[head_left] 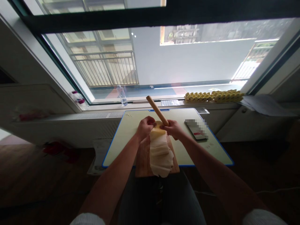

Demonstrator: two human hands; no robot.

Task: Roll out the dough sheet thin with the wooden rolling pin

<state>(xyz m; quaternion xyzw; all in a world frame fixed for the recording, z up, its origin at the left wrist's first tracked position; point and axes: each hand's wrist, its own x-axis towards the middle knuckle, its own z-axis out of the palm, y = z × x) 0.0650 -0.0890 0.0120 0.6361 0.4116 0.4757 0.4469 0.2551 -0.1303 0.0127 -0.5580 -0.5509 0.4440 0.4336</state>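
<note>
A long sheet of pale dough (160, 153) lies in loose folds along a wooden cutting board (143, 159), its near end reaching the board's front edge. At the far end of the dough, my left hand (145, 127) is closed, pinching its left edge. My right hand (173, 128) grips a wooden rolling pin (156, 109), which slants up and to the left, clear of the board. The thumb and fingers of that hand also touch the dough's far right edge. My fingers partly hide the dough's far end.
The board rests on a small pale table (124, 140) with a blue rim. A dark flat object, partly pixelated (197, 129), lies at its right. On the windowsill stand a clear bottle (122, 96), yellow egg cartons (213, 96) and a bottle with a purple label (78, 99).
</note>
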